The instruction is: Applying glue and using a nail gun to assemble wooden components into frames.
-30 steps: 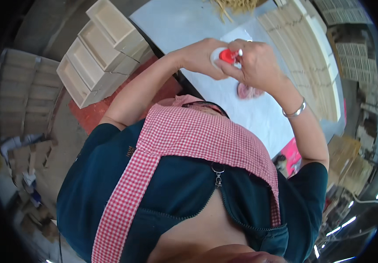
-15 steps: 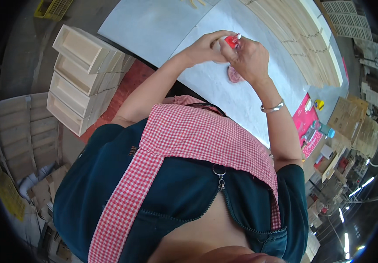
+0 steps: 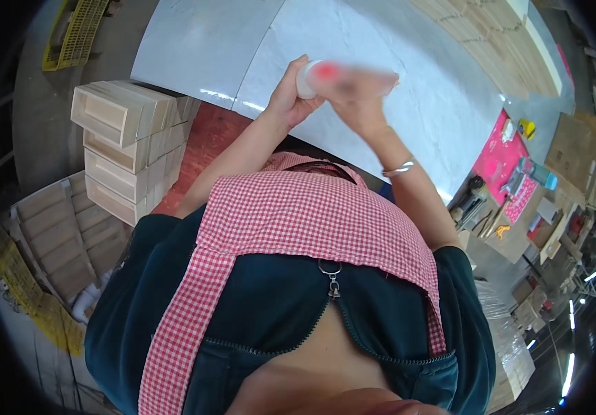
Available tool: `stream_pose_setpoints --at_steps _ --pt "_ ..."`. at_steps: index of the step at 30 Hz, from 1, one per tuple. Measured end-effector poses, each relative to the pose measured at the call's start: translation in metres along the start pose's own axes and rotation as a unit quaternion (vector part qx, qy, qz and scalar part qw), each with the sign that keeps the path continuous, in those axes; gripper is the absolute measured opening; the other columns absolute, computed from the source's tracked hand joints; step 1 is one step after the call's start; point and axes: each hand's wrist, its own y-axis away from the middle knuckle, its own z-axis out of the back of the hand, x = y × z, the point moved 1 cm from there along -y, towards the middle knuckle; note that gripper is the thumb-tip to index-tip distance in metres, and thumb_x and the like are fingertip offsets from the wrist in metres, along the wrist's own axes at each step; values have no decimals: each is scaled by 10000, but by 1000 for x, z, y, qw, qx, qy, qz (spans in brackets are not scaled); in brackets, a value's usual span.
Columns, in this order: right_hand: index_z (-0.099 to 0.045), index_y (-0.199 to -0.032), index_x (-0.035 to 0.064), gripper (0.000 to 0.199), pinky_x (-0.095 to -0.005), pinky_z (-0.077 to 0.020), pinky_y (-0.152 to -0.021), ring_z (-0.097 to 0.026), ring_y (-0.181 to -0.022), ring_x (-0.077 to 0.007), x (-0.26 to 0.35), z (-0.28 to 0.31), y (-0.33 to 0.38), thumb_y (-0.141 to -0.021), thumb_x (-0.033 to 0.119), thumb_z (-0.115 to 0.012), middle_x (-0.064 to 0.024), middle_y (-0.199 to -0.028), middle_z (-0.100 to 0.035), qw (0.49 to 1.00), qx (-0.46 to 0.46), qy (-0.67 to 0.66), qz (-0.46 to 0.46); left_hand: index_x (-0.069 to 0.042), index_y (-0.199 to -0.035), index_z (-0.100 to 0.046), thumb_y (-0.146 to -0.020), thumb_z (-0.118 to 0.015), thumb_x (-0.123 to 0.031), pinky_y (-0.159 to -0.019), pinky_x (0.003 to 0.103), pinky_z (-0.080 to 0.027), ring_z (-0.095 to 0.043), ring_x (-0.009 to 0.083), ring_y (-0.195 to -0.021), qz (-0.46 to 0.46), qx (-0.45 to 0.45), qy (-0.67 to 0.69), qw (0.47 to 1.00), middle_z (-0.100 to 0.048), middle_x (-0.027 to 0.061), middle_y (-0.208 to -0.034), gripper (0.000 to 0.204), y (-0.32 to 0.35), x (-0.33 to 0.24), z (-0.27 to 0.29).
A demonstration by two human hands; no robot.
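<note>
Over the white tabletop (image 3: 408, 117), my left hand (image 3: 291, 100) is wrapped round a small white bottle (image 3: 304, 81) with a red top (image 3: 325, 70). The bottle is tilted toward my right side. My right hand (image 3: 356, 97), with a silver bangle on its wrist, is at the red top, its fingers smeared by motion. Whether those fingers grip the top or anything else cannot be made out.
Pale wooden boxes (image 3: 114, 114) stand stacked at the left. Long wooden strips (image 3: 498, 41) lie along the table's far right. Beyond the right edge are a pink sheet (image 3: 489, 155), a yellow tape roll (image 3: 526, 129) and a teal-capped bottle (image 3: 540, 174). A yellow crate (image 3: 76, 34) is at far left.
Both hands have moved left in the picture with the bottle. My right hand has blurred at the red top. The round pink thing seen on the table beneath my hands is out of sight.
</note>
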Motion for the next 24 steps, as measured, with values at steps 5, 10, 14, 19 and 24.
stream_pose_setpoints --at_steps 5,10,14,19,24 --pt "-679 -1082 40 499 -297 -473 -665 -610 -761 -191 -102 2 25 -790 432 -780 -115 -972 -684 971 -64 195 120 -24 -1208 -576 -901 -680 -378 -550 259 -537 -659 274 -842 38 -107 9 993 -643 148 -1066 480 -10 11 10" --pt "-650 -1155 65 397 -333 -480 -807 -611 -937 -223 -143 -40 49 -813 221 -777 -122 -1047 -652 987 45 -71 -137 -46 -1224 -566 -892 -685 -362 -486 249 -505 -651 304 -815 95 -146 70 982 -634 162 -1067 473 -26 28 17" --pt "-634 -1107 61 282 -336 -502 -750 -628 -835 -249 -121 -24 30 -848 137 -716 -113 -1058 -644 903 -133 -369 -174 -53 -1234 -560 -893 -680 -355 -460 240 -481 -642 307 -789 124 -165 73 976 -626 169 -1061 471 -30 30 10" --pt "-619 -1013 42 196 -281 -485 -558 -580 -566 -229 -81 1 7 -881 158 -707 -82 -808 -650 976 -153 -124 89 -44 -1234 -560 -908 -652 -383 -427 224 -448 -623 275 -739 247 -116 41 961 -612 182 -1038 479 -31 57 -6" --pt "-624 -950 49 163 -269 -469 -509 -547 -496 -213 -65 30 15 -901 186 -700 -59 -659 -622 995 -70 -72 17 -29 -1219 -567 -923 -607 -435 -402 218 -420 -591 250 -690 406 33 28 913 -593 200 -1013 504 -35 69 1"
